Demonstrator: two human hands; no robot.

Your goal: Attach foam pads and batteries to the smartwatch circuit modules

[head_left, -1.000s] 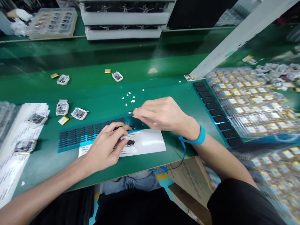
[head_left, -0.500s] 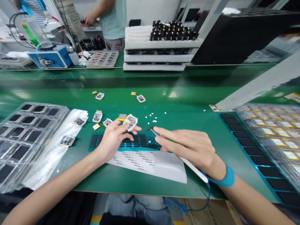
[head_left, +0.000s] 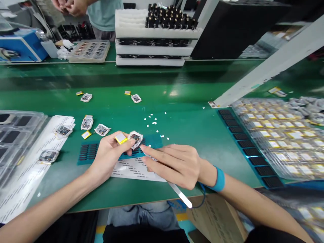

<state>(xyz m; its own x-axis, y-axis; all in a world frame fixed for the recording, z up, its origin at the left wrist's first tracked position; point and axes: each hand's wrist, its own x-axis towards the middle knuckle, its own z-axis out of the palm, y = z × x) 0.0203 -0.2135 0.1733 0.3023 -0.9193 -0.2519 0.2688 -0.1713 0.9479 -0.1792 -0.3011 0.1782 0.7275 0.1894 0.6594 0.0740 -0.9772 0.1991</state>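
Observation:
My left hand (head_left: 111, 150) pinches a white watch-like housing (head_left: 136, 139) with a circuit board inside and a yellow-edged battery (head_left: 121, 137) attached. My right hand (head_left: 174, 163) grips a pair of white-handled tweezers (head_left: 180, 195), whose tip meets the lower right side of the housing; what lies at the tip is hidden by the fingers. Under both hands is a teal sheet of black strips (head_left: 87, 152), partly covered. White printed backing paper (head_left: 136, 171) lies nearer to me. Several similar housings, one of them this one (head_left: 102, 130), rest left of my hands.
A clear tray (head_left: 19, 135) and printed sheets (head_left: 54, 145) lie at left. White scraps (head_left: 154, 123) dot the green table. A strip of black pads (head_left: 243, 143) and a battery tray (head_left: 283, 138) sit at right, below a slanted post (head_left: 268, 60). A person (head_left: 103, 15) stands beyond.
My right hand has brought the tweezers and the small black piece at their tip left to the housing. The housing has tilted in my left hand. The view has shifted right and down.

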